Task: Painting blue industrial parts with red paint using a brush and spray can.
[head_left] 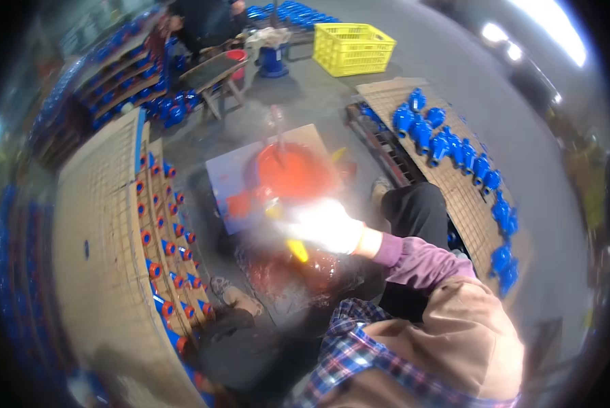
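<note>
My right hand [327, 226], in a white glove, reaches over the near side of a round container of orange-red paint [298, 171]. Motion smears the fingers, but they look closed around a yellow-handled tool [297, 250], whose yellow end juts out below the glove. I cannot make out the tool's working end. A thin upright rod [278, 129] stands in the paint. Under the container lies a pale, paint-spattered board [228, 173]. Red-stained plastic sheeting [284, 272] is on the floor between my feet. My left hand is out of view.
At left, tiered boards hold blue fittings with red ends [169, 248] beside a large cardboard sheet [101, 251]. Several blue fittings [439, 146] stand on cardboard at right. A yellow crate [352, 51], a small bench [213, 75] and a person [206, 24] are farther off.
</note>
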The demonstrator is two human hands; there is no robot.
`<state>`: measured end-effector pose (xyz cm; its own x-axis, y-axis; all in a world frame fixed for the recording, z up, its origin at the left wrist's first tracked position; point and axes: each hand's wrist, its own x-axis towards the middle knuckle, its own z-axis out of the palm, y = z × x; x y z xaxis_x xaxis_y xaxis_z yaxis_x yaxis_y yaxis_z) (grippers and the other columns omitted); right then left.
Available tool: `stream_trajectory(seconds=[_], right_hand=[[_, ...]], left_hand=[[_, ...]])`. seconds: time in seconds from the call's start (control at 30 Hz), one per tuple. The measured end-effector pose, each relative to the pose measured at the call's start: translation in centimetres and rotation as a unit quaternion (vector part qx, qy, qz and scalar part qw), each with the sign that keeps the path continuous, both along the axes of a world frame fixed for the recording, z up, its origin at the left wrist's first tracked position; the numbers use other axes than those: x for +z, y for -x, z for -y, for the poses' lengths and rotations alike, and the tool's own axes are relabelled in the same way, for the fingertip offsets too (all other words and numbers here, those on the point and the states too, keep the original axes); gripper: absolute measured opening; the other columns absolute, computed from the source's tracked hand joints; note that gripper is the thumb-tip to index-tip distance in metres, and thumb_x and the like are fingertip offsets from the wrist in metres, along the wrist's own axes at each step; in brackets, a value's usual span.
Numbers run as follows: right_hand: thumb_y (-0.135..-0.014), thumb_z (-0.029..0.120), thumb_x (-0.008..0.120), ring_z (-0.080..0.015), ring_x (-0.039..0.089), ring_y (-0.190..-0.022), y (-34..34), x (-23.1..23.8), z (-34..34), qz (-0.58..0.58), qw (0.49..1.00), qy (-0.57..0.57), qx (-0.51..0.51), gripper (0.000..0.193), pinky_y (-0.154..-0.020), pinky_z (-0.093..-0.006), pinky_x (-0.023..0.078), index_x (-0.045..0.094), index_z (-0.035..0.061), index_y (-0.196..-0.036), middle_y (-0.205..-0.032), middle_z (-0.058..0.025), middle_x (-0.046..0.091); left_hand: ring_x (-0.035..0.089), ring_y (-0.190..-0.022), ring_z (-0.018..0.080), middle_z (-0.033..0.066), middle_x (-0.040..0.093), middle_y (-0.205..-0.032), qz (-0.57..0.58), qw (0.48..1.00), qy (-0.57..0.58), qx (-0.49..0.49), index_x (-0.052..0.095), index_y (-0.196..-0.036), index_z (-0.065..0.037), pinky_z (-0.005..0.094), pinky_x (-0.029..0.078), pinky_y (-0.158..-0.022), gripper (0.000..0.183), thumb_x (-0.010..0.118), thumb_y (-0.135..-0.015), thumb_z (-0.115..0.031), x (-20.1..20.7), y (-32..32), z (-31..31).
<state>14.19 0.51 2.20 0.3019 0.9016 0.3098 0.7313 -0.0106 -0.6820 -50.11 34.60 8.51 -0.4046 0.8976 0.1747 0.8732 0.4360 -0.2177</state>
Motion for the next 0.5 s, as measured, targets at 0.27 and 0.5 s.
stream_trajectory(seconds=[0.27,0.5], right_hand=[[-0.082,0.003,0.061,-0.0296,0.069,-0.093,-9.5,1.7,5.9,0.335,0.941,-0.043,-0.011,0.036,-0.081,-0.0347,0.054,0.066,0.001,-0.117,-0.105,-0.0156,0.07],[-0.093,-0.001,0.055,-0.0166,0.059,-0.098,-21.6,-5.6,15.3,0.234,0.966,-0.037,-0.108,0.042,-0.09,-0.0263,0.048,0.055,-0.0001,-0.134,-0.12,-0.0078,0.063]], left_hand=[[0.064,-0.074,0.0219,0.008,0.067,-0.087,0.344,0.846,-0.272,-0.304,0.067,-0.098,-0.005,0.034,0.051,-0.068,0.027,0.073,-0.081,-0.025,-3.0,-11.7,9.8],[0.065,-0.078,0.0188,0.0099,0.066,-0.099,0.338,0.818,-0.189,-0.425,0.068,-0.103,-0.004,0.0295,0.052,-0.066,0.029,0.074,-0.076,-0.01,-7.9,-25.2,26.1]])
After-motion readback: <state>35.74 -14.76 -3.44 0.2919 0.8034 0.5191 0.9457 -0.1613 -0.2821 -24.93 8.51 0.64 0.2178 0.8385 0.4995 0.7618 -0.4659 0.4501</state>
